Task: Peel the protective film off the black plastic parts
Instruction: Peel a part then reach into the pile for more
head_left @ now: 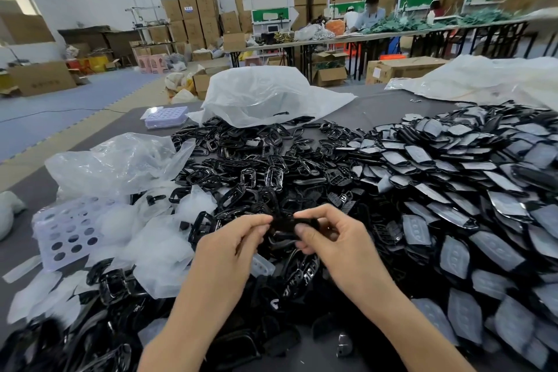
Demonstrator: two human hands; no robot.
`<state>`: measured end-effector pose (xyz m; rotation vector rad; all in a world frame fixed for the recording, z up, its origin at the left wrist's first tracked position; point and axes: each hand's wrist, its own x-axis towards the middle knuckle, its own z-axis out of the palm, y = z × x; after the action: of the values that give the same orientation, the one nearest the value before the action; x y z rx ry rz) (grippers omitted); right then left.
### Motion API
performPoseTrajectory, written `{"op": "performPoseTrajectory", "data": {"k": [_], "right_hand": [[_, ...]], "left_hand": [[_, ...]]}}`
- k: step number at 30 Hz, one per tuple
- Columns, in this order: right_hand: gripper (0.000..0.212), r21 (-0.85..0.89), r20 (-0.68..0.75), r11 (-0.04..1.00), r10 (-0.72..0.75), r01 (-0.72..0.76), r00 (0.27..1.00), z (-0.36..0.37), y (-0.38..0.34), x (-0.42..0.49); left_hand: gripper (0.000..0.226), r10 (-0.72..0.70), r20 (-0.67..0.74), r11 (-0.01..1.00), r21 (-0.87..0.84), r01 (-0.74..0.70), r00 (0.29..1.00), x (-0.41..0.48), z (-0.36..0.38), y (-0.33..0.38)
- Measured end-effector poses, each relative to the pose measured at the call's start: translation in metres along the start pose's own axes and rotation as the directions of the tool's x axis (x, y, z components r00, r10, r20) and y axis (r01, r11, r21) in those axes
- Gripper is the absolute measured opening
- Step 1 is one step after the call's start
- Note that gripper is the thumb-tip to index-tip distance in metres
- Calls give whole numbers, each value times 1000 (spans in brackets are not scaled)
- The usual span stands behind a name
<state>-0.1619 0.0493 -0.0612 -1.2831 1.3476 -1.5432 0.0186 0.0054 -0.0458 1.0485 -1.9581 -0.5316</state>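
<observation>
A small black plastic part [285, 223] is held between both hands above the middle of the table. My left hand [234, 240] pinches its left end with thumb and fingertips. My right hand [330, 237] grips its right end, fingers curled over it. A heap of glossy black frame parts [256, 172] covers the table centre and near edge. To the right lies a large spread of black parts with grey film on them [453, 178]. Peeled clear film scraps [157, 248] pile up at my left.
A perforated lilac tray [65, 231] lies at the left, another one [164, 116] at the far left of the grey table [383, 106]. Clear plastic bags [265, 93] sit at the back. People work at long tables beyond, among stacked cardboard boxes.
</observation>
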Motion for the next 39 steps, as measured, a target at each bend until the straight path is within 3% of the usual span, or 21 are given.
{"op": "performPoseTrajectory", "data": {"k": [3, 6, 13, 15, 18, 20, 24, 28, 33, 39], "right_hand": [[24, 3, -135, 1000, -7, 8, 991, -8, 5, 5], [21, 10, -156, 1000, 3, -1, 988, -10, 7, 6], [24, 38, -129, 999, 23, -19, 991, -9, 6, 6], [24, 94, -120, 995, 50, -39, 992, -9, 6, 7], [19, 222, -88, 971, 111, -89, 990, -8, 4, 8], [17, 297, -81, 948, 144, -114, 986, -8, 4, 9], [14, 398, -111, 906, 201, -142, 973, -10, 5, 11], [14, 416, -141, 899, 217, -141, 966, -12, 6, 12], [14, 435, -147, 889, 229, -145, 962, -13, 4, 12], [13, 378, -145, 916, 202, -135, 968, -11, 2, 12]], "left_hand": [[19, -24, 156, 975, 224, -12, 987, 1, -10, -10], [26, -59, 317, 894, 438, -91, 946, -3, -7, -14], [17, -142, 306, 808, 585, -69, 941, -3, -5, -12], [12, -77, 245, 867, 494, -56, 966, -4, -4, -8], [10, -95, 52, 995, 20, 94, 994, -5, 3, 4], [23, -144, 39, 973, -178, 149, 989, -5, 9, 12], [45, -289, 145, 863, -389, 323, 946, -5, 15, 14], [50, -254, 194, 866, -390, 312, 948, -6, 16, 13], [14, -208, 108, 893, -384, 234, 972, -4, 20, 16], [19, -197, 113, 896, -382, 226, 974, -5, 19, 14]]}}
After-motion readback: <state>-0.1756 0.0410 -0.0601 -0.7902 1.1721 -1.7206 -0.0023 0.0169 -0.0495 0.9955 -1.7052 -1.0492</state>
